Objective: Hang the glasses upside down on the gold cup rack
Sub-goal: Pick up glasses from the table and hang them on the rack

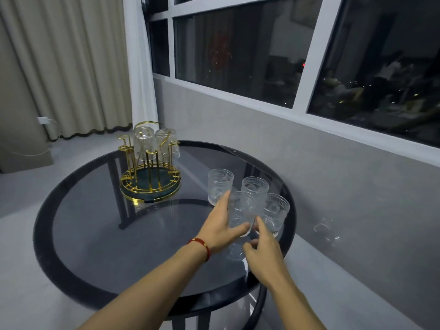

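Observation:
A gold cup rack point(149, 184) with a dark green base stands at the far left of the round glass table point(95, 236). Two clear glasses hang upside down on its pegs, one at the left point(142, 145) and one at the right point(165, 144). Several embossed clear glasses stand upright at the table's right side. My left hand point(220, 225) is wrapped around the nearest glass point(240, 210), thumb low on its front. My right hand point(260, 251) touches that glass's bottom with its fingertips. Other upright glasses stand behind point(220, 184), point(254, 186) and to the right point(276, 213).
A grey wall with a window ledge runs close along the table's right side. Beige curtains hang at the back left, with a wall socket beside them. A red string bracelet point(202, 246) is on my left wrist. The table's black rim point(42, 234) circles the glass top.

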`<action>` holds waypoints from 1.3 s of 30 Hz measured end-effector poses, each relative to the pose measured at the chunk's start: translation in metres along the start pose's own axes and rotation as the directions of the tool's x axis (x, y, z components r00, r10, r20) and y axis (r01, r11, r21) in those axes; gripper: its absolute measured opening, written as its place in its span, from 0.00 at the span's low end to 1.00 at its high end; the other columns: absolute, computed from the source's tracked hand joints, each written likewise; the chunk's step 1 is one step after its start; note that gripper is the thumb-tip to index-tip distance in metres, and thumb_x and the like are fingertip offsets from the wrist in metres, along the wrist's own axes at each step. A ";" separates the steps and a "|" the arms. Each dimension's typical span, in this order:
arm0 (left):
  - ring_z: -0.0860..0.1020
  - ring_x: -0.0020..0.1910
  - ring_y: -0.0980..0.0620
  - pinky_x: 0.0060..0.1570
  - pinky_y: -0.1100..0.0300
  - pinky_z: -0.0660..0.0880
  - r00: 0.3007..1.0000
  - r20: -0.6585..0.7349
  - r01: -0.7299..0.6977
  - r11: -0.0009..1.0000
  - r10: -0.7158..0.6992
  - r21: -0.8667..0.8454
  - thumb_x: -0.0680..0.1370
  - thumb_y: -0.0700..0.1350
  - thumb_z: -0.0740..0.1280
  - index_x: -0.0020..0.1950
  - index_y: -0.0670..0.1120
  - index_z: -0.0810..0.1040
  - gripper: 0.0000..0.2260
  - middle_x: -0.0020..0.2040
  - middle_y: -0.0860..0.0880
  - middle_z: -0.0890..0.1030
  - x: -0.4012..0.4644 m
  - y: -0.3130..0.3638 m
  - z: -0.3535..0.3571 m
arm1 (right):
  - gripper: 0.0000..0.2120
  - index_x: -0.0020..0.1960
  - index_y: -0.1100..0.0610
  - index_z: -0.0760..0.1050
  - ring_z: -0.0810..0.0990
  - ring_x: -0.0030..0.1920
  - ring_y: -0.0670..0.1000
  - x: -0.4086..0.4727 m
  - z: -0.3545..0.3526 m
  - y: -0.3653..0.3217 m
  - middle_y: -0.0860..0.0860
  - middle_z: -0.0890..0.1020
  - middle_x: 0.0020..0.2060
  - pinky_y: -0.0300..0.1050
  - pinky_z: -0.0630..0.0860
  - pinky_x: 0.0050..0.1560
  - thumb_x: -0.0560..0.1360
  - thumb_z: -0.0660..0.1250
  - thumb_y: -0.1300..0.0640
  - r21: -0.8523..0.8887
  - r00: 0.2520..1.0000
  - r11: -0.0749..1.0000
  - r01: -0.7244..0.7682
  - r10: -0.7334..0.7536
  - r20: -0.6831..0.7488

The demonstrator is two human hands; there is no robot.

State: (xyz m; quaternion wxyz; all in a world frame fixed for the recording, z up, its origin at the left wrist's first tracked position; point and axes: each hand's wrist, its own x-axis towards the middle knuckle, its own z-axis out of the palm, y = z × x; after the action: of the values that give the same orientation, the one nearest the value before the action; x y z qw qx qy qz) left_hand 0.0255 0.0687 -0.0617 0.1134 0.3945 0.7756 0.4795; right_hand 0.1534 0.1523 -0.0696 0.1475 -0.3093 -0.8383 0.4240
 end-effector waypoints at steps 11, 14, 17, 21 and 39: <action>0.74 0.59 0.52 0.60 0.55 0.74 0.951 -0.298 0.113 0.990 -0.084 0.081 0.62 0.65 0.78 0.66 0.50 0.71 0.39 0.60 0.51 0.74 -0.006 -0.005 -0.032 | 0.23 0.64 0.39 0.73 0.82 0.49 0.36 0.011 0.020 -0.006 0.41 0.83 0.60 0.32 0.78 0.46 0.78 0.65 0.64 0.147 0.992 0.981 0.127 -0.122 -0.043; 0.75 0.59 0.53 0.60 0.53 0.76 0.929 -0.349 0.135 0.991 -0.123 0.009 0.61 0.65 0.78 0.64 0.51 0.72 0.37 0.60 0.51 0.76 -0.017 -0.010 -0.056 | 0.17 0.68 0.44 0.76 0.82 0.59 0.40 0.018 0.036 -0.014 0.42 0.82 0.61 0.51 0.82 0.61 0.82 0.66 0.58 0.307 0.995 0.947 0.093 -0.095 -0.009; 0.75 0.58 0.55 0.55 0.61 0.74 0.904 -0.396 0.136 0.987 -0.159 -0.084 0.61 0.66 0.78 0.62 0.54 0.71 0.35 0.60 0.54 0.77 -0.024 -0.015 -0.080 | 0.16 0.72 0.49 0.77 0.86 0.56 0.43 0.027 0.059 -0.033 0.46 0.83 0.65 0.48 0.83 0.60 0.85 0.63 0.50 0.539 0.992 0.841 -0.044 -0.026 0.121; 0.77 0.57 0.58 0.55 0.61 0.75 0.872 -0.436 0.137 0.966 -0.222 -0.217 0.62 0.64 0.78 0.64 0.53 0.73 0.34 0.60 0.54 0.79 -0.033 -0.028 -0.106 | 0.19 0.72 0.57 0.79 0.83 0.67 0.60 0.037 0.083 -0.062 0.59 0.86 0.64 0.56 0.82 0.62 0.86 0.60 0.50 0.800 0.915 0.503 -0.327 -0.045 0.402; 0.48 0.81 0.51 0.79 0.45 0.49 0.911 -0.392 0.314 0.835 -0.130 0.452 0.81 0.59 0.57 0.81 0.54 0.55 0.30 0.83 0.51 0.54 -0.022 -0.142 -0.153 | 0.28 0.60 0.45 0.78 0.88 0.53 0.41 0.097 0.041 -0.200 0.43 0.89 0.53 0.38 0.84 0.50 0.62 0.79 0.41 0.535 0.939 0.796 0.284 -0.344 0.013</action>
State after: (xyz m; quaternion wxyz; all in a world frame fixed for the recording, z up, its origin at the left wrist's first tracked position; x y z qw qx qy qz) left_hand -0.1165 -0.0796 -0.1058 -0.0759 0.2258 0.9223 0.3043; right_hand -0.0204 0.0997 0.0648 0.2486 -0.0900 -0.7367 0.6224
